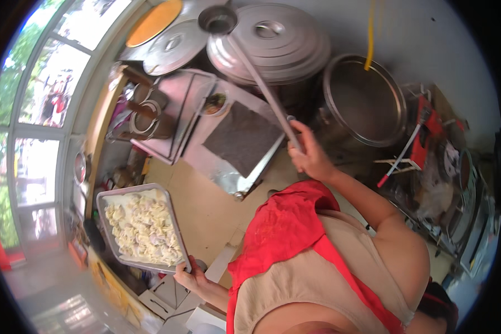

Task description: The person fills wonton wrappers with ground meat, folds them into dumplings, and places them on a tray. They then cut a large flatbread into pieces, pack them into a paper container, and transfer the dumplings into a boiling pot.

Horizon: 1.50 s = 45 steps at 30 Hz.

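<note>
My left hand [194, 274] grips the near corner of a metal tray [101, 227], which is held out to the left. Spread over a pale liner in the tray lie many folded dumplings, like wontons [146, 227]. My right hand [311, 154] is closed around the lower end of a long-handled metal ladle [261, 79]. The ladle's deep cup is raised at the far end, overlapping the edge of a big lidded stockpot [271, 46]. Below the handle, a dark cloth [242, 135] covers part of a metal worktop [229, 179].
An uncovered large pot [365, 104] stands right, a yellow hose [370, 37] hanging over it. A bowl of food [215, 103] sits by the cloth. Metal containers [144, 119] stand left, near a smaller pot lid [175, 46]. Windows [37, 167] line the left; a cluttered rack [434, 179] is right.
</note>
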{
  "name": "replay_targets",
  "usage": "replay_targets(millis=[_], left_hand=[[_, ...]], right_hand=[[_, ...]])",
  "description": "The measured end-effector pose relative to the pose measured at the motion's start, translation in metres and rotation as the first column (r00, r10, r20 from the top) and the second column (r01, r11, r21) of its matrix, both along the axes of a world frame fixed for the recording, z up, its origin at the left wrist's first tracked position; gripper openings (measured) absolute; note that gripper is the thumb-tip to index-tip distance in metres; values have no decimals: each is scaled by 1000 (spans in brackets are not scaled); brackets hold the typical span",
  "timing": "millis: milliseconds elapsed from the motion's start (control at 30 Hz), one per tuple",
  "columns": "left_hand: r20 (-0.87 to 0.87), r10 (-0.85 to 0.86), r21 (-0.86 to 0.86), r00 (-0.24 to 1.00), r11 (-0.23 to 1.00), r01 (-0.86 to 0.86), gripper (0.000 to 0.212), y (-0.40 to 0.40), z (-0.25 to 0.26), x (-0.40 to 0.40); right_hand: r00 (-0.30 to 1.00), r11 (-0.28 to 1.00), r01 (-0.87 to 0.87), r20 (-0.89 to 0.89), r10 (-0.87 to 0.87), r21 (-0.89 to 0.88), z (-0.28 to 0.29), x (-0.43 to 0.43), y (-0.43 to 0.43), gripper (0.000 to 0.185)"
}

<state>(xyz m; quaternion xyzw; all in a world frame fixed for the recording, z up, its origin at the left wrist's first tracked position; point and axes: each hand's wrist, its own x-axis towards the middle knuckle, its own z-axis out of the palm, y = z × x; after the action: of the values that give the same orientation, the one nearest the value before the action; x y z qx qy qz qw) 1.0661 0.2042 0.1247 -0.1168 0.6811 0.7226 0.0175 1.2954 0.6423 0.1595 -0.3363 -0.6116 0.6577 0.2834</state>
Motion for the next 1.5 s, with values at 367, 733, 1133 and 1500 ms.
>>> replay_targets(millis=[367,733,1133,1500], left_hand=[[87,-129,-33,988,991,132,40,29,32,-16],[180,11,221,984,974,-51,41,77,88,22],[248,68,162,966,980,-111,44,69,89,35],[204,-104,161,973,984,71,37,52,82,32]], right_hand=[[471,857,205,720,-510,473,111,231,-8,55],[110,927,-258,961,-253,274,-28,173,104,32],[189,927,-280,961,-201,249,-38,130,131,32],[44,767,-220,792,-609,602,41,186,32,56]])
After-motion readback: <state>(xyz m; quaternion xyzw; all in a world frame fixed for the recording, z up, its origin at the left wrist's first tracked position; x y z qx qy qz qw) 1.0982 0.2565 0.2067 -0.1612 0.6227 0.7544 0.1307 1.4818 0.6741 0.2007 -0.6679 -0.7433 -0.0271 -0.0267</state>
